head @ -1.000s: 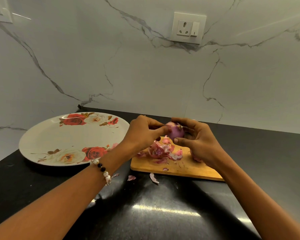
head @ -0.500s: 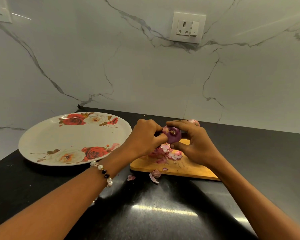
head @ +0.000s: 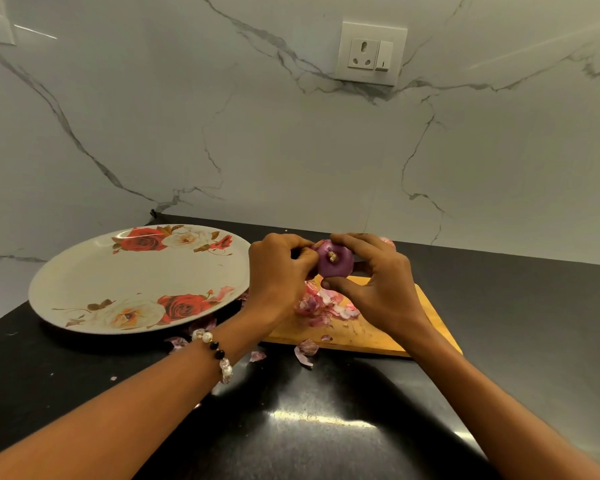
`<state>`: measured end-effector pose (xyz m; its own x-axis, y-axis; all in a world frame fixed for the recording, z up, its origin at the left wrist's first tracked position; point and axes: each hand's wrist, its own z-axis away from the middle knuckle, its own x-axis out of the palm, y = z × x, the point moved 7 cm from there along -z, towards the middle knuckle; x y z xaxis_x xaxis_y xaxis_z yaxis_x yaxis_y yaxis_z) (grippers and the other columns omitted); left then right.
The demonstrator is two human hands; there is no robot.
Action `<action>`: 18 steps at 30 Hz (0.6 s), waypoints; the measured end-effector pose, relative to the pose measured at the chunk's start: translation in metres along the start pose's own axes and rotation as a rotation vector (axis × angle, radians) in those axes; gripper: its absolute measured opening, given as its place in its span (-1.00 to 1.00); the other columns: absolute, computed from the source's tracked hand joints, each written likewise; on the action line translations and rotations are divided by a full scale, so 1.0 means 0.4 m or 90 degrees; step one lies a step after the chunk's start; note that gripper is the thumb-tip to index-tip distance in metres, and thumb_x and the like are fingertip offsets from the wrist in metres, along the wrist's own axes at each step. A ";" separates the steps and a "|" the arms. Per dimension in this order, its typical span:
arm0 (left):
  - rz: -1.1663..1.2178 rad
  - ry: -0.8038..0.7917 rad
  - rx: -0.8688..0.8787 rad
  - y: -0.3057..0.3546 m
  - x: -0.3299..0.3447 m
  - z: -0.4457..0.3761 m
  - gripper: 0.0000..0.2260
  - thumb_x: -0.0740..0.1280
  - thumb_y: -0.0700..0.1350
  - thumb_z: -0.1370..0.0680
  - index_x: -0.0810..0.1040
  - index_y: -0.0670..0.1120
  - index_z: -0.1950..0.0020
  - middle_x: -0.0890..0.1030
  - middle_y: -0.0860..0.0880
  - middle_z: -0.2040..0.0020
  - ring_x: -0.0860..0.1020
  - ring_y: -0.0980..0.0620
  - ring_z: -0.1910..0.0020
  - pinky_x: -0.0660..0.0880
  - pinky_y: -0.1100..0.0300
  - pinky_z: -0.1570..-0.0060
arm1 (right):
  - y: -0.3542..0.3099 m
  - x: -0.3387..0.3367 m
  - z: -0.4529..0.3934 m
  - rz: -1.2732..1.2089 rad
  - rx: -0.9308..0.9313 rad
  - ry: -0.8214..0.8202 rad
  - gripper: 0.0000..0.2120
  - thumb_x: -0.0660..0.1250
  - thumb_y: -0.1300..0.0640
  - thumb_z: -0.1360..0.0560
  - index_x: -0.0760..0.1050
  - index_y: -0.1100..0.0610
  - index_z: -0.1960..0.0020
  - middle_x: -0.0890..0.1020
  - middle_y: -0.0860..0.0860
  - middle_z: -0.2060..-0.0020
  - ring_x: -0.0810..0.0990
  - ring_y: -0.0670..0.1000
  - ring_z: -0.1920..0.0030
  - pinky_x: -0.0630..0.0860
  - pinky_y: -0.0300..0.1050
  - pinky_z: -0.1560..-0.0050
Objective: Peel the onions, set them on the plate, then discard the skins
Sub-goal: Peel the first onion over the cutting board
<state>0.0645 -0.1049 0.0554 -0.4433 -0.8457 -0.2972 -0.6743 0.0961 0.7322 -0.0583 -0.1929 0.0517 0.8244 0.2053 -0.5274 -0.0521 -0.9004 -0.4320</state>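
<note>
I see a purple onion [head: 335, 263], glossy and mostly bare, root end facing me, raised over the cutting board [head: 388, 336], my right hand [head: 374, 289] gripping it, my left hand [head: 279, 271] pinching its edge, loose skins [head: 321, 306] heaped below, flowered plate [head: 84, 282] left on the black worktop [head: 516, 323].

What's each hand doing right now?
Left hand: fingers curled, pinching at the onion.
Right hand: grips the onion between thumb and fingers.
</note>
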 end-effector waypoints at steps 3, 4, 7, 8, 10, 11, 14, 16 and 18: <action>0.054 -0.008 -0.074 -0.022 0.004 -0.006 -0.87 0.40 -0.17 -0.52 0.67 -0.18 -0.01 0.68 -0.09 0.16 0.65 0.06 0.26 0.62 0.24 0.24 | -0.002 -0.006 -0.001 -0.016 0.004 0.004 -0.38 0.62 0.19 -0.28 0.53 0.19 -0.30 0.59 0.06 -0.15 0.58 0.03 -0.12 0.57 -0.32 -0.09; 0.072 -0.010 -0.100 -0.028 0.005 -0.007 -0.88 0.40 -0.17 -0.52 0.67 -0.18 0.00 0.67 -0.07 0.18 0.65 0.06 0.27 0.62 0.25 0.26 | -0.003 -0.009 -0.002 -0.027 0.007 0.004 -0.38 0.62 0.19 -0.28 0.53 0.19 -0.30 0.58 0.04 -0.14 0.58 0.03 -0.12 0.58 -0.28 -0.09; 0.142 -0.011 -0.191 -0.050 0.006 -0.007 -0.92 0.37 -0.18 -0.54 0.64 -0.17 0.06 0.64 -0.03 0.24 0.64 0.11 0.37 0.55 0.35 0.39 | -0.003 -0.009 -0.002 -0.071 0.027 0.005 -0.38 0.62 0.19 -0.28 0.53 0.17 -0.30 0.56 -0.03 -0.13 0.59 0.03 -0.13 0.62 -0.14 -0.09; 0.172 -0.013 -0.226 -0.058 0.007 -0.005 -0.91 0.36 -0.18 -0.55 0.63 -0.17 0.08 0.64 -0.03 0.26 0.63 0.13 0.40 0.52 0.37 0.42 | -0.003 -0.007 -0.002 -0.082 0.034 0.005 -0.38 0.62 0.19 -0.28 0.53 0.17 -0.30 0.57 -0.04 -0.13 0.59 0.04 -0.14 0.63 -0.11 -0.09; 0.243 -0.028 -0.295 -0.073 0.012 -0.002 -0.88 0.36 -0.18 -0.55 0.63 -0.22 0.09 0.65 -0.09 0.25 0.64 0.12 0.39 0.55 0.32 0.41 | -0.002 -0.005 -0.001 -0.107 0.046 0.006 -0.38 0.61 0.17 -0.27 0.53 0.16 -0.30 0.58 -0.04 -0.14 0.59 0.04 -0.15 0.63 -0.09 -0.10; 0.283 -0.039 -0.326 -0.078 0.017 0.000 -0.87 0.36 -0.17 -0.55 0.63 -0.24 0.08 0.67 -0.13 0.22 0.66 0.07 0.34 0.59 0.25 0.35 | 0.000 -0.005 -0.002 -0.121 0.052 0.008 -0.38 0.61 0.17 -0.27 0.52 0.15 -0.30 0.58 -0.04 -0.14 0.59 0.04 -0.16 0.62 -0.10 -0.10; 0.365 -0.057 -0.379 -0.082 0.027 0.005 -0.87 0.40 -0.15 -0.53 0.64 -0.22 0.07 0.69 -0.15 0.19 0.69 -0.03 0.26 0.63 0.13 0.26 | 0.010 -0.008 -0.004 -0.171 0.072 0.006 -0.39 0.60 0.20 -0.26 0.51 0.09 -0.27 0.59 -0.08 -0.13 0.60 0.02 -0.17 0.61 -0.17 -0.09; 0.371 -0.068 -0.379 -0.081 0.029 0.006 -0.87 0.41 -0.14 -0.52 0.63 -0.21 0.07 0.69 -0.16 0.18 0.69 -0.03 0.25 0.63 0.13 0.27 | 0.018 -0.006 -0.004 -0.207 0.089 0.002 -0.39 0.60 0.21 -0.25 0.51 0.07 -0.26 0.59 -0.07 -0.13 0.59 0.03 -0.18 0.61 -0.19 -0.08; 0.359 -0.081 -0.368 -0.079 0.029 0.005 -0.86 0.41 -0.13 -0.52 0.62 -0.20 0.04 0.68 -0.17 0.14 0.69 -0.04 0.23 0.64 0.11 0.26 | 0.024 -0.004 -0.002 -0.239 0.110 -0.003 -0.37 0.59 0.17 -0.24 0.51 0.10 -0.27 0.60 -0.03 -0.15 0.59 0.03 -0.20 0.61 -0.14 -0.09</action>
<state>0.0796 -0.1169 0.0275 -0.7118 -0.6820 0.1682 0.0660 0.1735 0.9826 -0.0598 -0.2022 0.0489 0.8016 0.5092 -0.3132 0.1574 -0.6852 -0.7111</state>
